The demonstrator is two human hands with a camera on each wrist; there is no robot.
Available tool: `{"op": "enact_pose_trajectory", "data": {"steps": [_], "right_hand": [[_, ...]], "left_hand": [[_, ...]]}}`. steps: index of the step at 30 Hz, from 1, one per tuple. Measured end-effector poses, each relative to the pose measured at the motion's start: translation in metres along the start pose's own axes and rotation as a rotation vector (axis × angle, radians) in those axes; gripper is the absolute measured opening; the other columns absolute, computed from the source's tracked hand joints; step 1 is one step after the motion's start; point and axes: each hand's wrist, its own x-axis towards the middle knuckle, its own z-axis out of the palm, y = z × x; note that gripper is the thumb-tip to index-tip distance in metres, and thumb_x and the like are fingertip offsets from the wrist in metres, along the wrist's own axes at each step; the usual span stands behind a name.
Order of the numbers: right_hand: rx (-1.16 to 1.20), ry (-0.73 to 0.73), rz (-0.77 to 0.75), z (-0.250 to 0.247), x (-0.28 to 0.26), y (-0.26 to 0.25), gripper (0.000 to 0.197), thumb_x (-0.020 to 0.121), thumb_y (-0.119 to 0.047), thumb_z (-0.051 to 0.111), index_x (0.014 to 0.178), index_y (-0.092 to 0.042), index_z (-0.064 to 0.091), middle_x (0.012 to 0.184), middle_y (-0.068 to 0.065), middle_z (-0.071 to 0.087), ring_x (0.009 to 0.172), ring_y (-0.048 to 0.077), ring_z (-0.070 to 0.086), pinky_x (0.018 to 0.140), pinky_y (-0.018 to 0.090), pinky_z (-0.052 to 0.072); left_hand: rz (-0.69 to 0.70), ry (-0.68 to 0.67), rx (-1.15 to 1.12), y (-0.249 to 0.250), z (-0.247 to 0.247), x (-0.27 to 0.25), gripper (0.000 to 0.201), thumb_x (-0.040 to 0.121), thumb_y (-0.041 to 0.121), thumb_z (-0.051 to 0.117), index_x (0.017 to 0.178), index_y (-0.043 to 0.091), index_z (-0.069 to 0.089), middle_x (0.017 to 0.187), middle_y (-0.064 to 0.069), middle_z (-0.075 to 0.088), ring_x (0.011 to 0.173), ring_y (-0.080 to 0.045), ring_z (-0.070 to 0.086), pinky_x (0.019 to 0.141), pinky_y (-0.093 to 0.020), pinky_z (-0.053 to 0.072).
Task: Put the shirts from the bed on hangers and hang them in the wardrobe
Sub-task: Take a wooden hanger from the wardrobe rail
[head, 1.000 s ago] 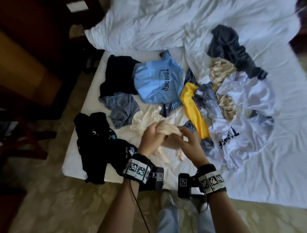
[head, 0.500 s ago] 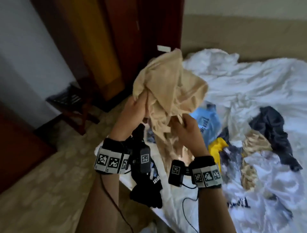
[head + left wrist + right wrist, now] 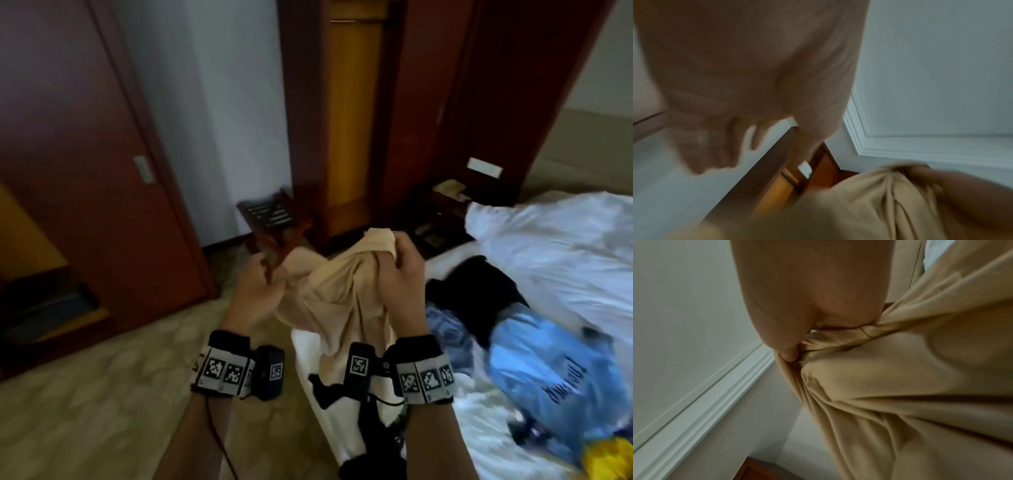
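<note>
A beige shirt (image 3: 339, 301) hangs bunched in front of me, above the corner of the bed (image 3: 565, 240). My right hand (image 3: 404, 270) grips its top edge in a fist, and the right wrist view shows the cloth (image 3: 900, 369) pinched under the fingertips (image 3: 789, 353). My left hand (image 3: 255, 291) is at the shirt's left side. In the blurred left wrist view its fingers (image 3: 711, 146) hang loosely curled with no cloth in them, and the shirt (image 3: 869, 203) lies below. The open wardrobe (image 3: 352, 120) stands straight ahead.
A blue shirt (image 3: 555, 370), a black garment (image 3: 476, 291) and a yellow one (image 3: 606, 455) lie on the bed. A wooden luggage rack (image 3: 274, 212) stands left of the wardrobe. A bedside table (image 3: 445, 205) is at its right. A reddish door (image 3: 68, 137) fills the left.
The beige shirt came up off the bed in both hands. My view swung left from the bed to the wardrobe. The left hand's fingers no longer clasp the cloth.
</note>
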Motion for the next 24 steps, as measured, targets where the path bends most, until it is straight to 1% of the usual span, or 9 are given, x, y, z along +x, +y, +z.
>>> {"op": "enact_pose_trajectory", "data": {"steps": [2,4,6,7,10,14,18,20,24], "right_hand": [[0.017,-0.076,-0.019,0.049,0.016,0.002,0.014,0.106,-0.011,0.057,0.104,-0.005,0.070,0.090,0.000,0.073,0.082,0.002,0.065,0.074,0.017,0.049],[-0.024,-0.198,-0.071,0.096,0.029,0.000,0.011,0.103,-0.006,0.060,0.103,-0.008,0.071,0.096,0.000,0.075,0.090,0.009,0.069,0.078,0.018,0.051],[-0.052,-0.307,-0.086,0.138,0.039,0.000,0.016,0.094,0.001,0.063,0.100,-0.012,0.071,0.094,0.000,0.075,0.089,0.014,0.069,0.077,0.022,0.053],[-0.051,-0.337,-0.082,0.158,0.044,0.000,0.018,0.090,0.002,0.065,0.098,-0.014,0.071,0.092,-0.001,0.074,0.087,0.015,0.069,0.075,0.023,0.053],[-0.022,-0.347,-0.086,0.209,0.059,0.008,0.022,0.088,0.001,0.069,0.099,-0.018,0.070,0.090,-0.010,0.073,0.087,0.007,0.068,0.075,0.020,0.051],[-0.045,-0.412,-0.064,0.268,0.090,0.046,0.021,0.093,-0.005,0.072,0.108,-0.020,0.069,0.100,-0.012,0.072,0.095,0.004,0.068,0.082,0.020,0.052],[-0.232,-0.676,0.039,0.340,0.123,0.100,0.016,0.098,-0.014,0.069,0.110,-0.025,0.066,0.104,-0.010,0.072,0.098,0.006,0.070,0.085,0.028,0.055],[-0.287,-0.758,0.123,0.377,0.140,0.121,0.012,0.097,-0.019,0.070,0.106,-0.027,0.067,0.102,-0.009,0.074,0.097,0.010,0.071,0.084,0.031,0.058],[-0.300,-0.859,0.050,0.471,0.183,0.152,0.006,0.100,-0.029,0.067,0.103,-0.024,0.069,0.100,-0.005,0.074,0.094,0.014,0.071,0.087,0.041,0.058]], "left_hand": [[0.104,-0.040,-0.011,-0.010,-0.032,0.026,0.076,0.074,0.064,0.079,0.140,0.041,0.051,0.144,0.008,0.059,0.132,-0.015,0.056,0.113,-0.046,0.044],[0.191,-0.202,0.070,0.003,-0.066,0.041,0.087,0.081,0.064,0.077,0.154,0.043,0.036,0.153,0.022,0.044,0.138,0.004,0.042,0.115,-0.025,0.035],[0.252,-0.346,0.101,0.016,-0.092,0.058,0.067,0.093,0.049,0.073,0.152,0.040,0.042,0.145,0.027,0.052,0.128,0.015,0.047,0.102,-0.011,0.039],[0.272,-0.348,0.124,0.019,-0.103,0.071,0.049,0.096,0.044,0.071,0.142,0.035,0.054,0.133,0.021,0.062,0.118,0.009,0.057,0.096,-0.016,0.048],[0.365,-0.170,0.213,0.016,-0.134,0.115,0.019,0.099,0.035,0.069,0.100,0.017,0.064,0.095,-0.006,0.069,0.083,-0.015,0.065,0.075,-0.041,0.051],[0.415,0.085,0.183,0.007,-0.180,0.172,0.025,0.097,0.000,0.056,0.082,0.018,0.047,0.079,-0.009,0.058,0.067,-0.003,0.045,0.062,-0.031,0.033],[0.422,0.254,0.163,-0.003,-0.234,0.235,0.018,0.098,0.002,0.049,0.085,0.014,0.047,0.078,-0.009,0.055,0.067,-0.004,0.046,0.061,-0.030,0.036],[0.413,0.360,0.132,-0.008,-0.261,0.266,0.021,0.101,0.008,0.050,0.085,0.020,0.047,0.076,0.003,0.054,0.067,-0.001,0.049,0.063,-0.030,0.039],[0.371,0.542,0.108,-0.020,-0.323,0.327,0.006,0.104,0.020,0.053,0.100,0.023,0.051,0.089,0.012,0.060,0.077,0.005,0.056,0.070,-0.024,0.047]]}}
